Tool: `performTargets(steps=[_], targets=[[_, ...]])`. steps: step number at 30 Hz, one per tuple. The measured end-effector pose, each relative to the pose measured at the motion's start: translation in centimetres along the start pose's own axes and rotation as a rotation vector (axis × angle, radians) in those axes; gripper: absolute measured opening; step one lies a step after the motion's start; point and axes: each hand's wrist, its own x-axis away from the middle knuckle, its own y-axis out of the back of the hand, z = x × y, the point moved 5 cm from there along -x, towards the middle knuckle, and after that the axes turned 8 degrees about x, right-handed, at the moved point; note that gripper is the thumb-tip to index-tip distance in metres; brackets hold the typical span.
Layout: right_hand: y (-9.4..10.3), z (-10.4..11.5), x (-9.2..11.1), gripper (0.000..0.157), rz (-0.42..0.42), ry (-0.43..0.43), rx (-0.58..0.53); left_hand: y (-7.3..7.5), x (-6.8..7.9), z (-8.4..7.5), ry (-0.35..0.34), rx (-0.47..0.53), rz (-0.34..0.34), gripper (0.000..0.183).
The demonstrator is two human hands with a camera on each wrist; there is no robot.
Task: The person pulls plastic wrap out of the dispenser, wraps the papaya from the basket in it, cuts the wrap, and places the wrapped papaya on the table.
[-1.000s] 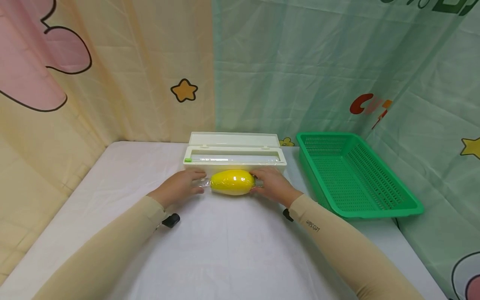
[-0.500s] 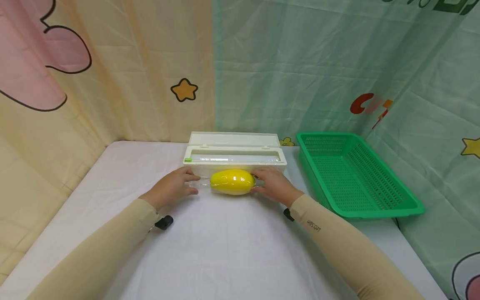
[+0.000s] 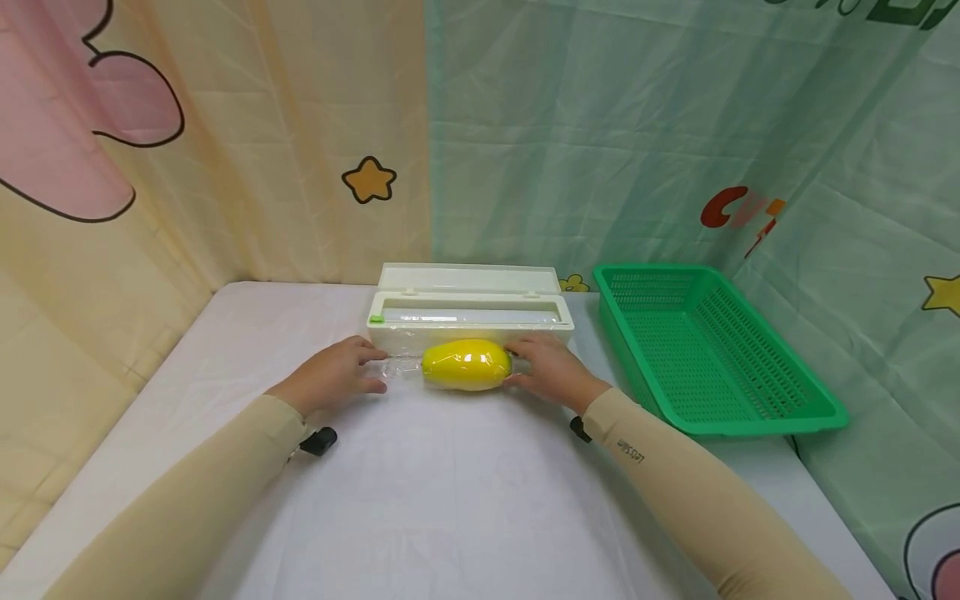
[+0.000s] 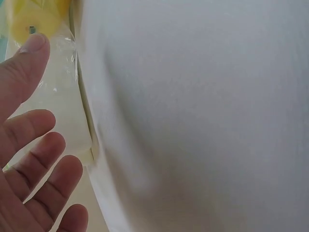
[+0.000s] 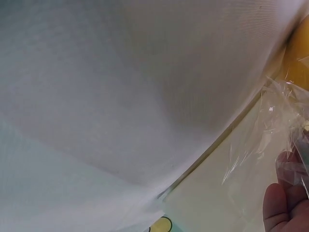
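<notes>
A shiny yellow oval fruit (image 3: 467, 365), wrapped in clear cling film, lies sideways on the white table in front of a white cling film box (image 3: 471, 307). Its right end sits between the fingers and thumb of my right hand (image 3: 549, 371). In the right wrist view, crinkled cling film (image 5: 263, 130) drapes across fingertips (image 5: 275, 200); the thumb is hidden. To the left, a loose tail of film (image 3: 403, 367) sticks out from the fruit. My left hand (image 3: 333, 377) is beside that tail, thumb and fingers spread apart. In the left wrist view the thumb stands clear of the relaxed fingers (image 4: 50, 145).
The box's lid (image 3: 468, 277) stands raised at the back, and a film roll (image 3: 472, 317) shows inside. A green slatted basket (image 3: 750, 429) is on the right side of the table. Printed curtains (image 3: 540, 150) close off the back and sides.
My left hand has slid leftward off the film tail, away from the fruit, baring more of the tail. The right hand and the fruit have hardly moved.
</notes>
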Motion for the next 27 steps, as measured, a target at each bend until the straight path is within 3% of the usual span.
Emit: performTargets(steps=[8,15,21,27], targets=[[0.1,-0.2,0.1,0.069,0.031,-0.011,-0.014,0.4,0.2,0.6,-0.001,-0.023,-0.015,0.07],[0.2,-0.2,0.2,0.074,0.043,-0.009,-0.018,0.7,0.4,1.1,0.055,-0.013,0.005,0.074],[0.3,-0.1,0.5,0.075,0.063,-0.015,-0.021,0.9,0.5,1.6,0.044,-0.029,-0.001,0.073],[0.7,0.1,1.1,0.087,0.106,0.02,-0.003,1.5,0.9,1.7,0.037,-0.047,-0.024,0.071]])
